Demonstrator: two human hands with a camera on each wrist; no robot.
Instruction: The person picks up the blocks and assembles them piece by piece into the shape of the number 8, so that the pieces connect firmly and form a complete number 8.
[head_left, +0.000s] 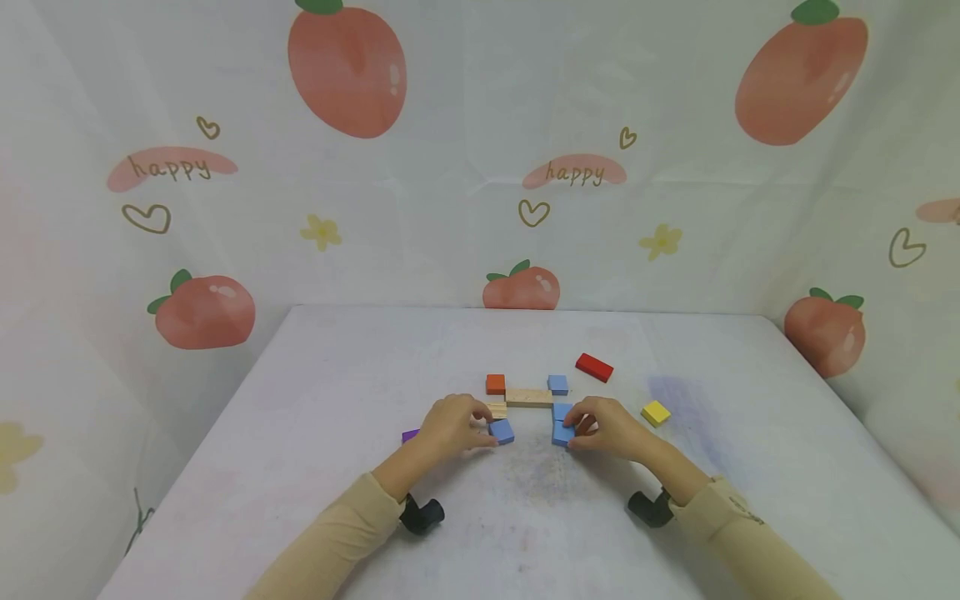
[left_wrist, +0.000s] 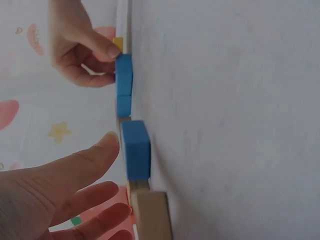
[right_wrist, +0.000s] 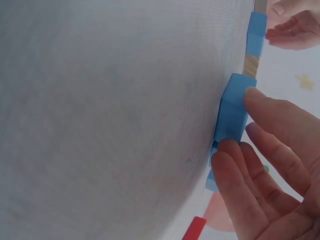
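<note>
From where I stand, both hands are at work just below the centre of the frame, over small blocks on the white table (head_left: 525, 542). The left hand (head_left: 453, 427) looks released: its thumb and fingers are spread at the left side of a skewed blue block (head_left: 501, 432), and I cannot tell whether they touch it. The right hand (head_left: 609, 429) pinches the lower right blue block (head_left: 562, 434) between thumb and fingers, and that block sits directly below the middle blue block (head_left: 562, 411).

Above the skewed block, partly hidden by the left fingers, lies a wooden block (head_left: 497, 410). A wooden plank (head_left: 528, 398) runs across the middle, with an orange-red block (head_left: 496, 384) at its upper left and another blue block (head_left: 557, 384) at its upper right.

Further to the upper right lies a red block (head_left: 594, 367); a yellow block (head_left: 656, 414) rests right of the right hand. A purple block (head_left: 409, 435) peeks out left of the left hand. Behind everything hangs a peach-printed cloth (head_left: 450, 217).
</note>
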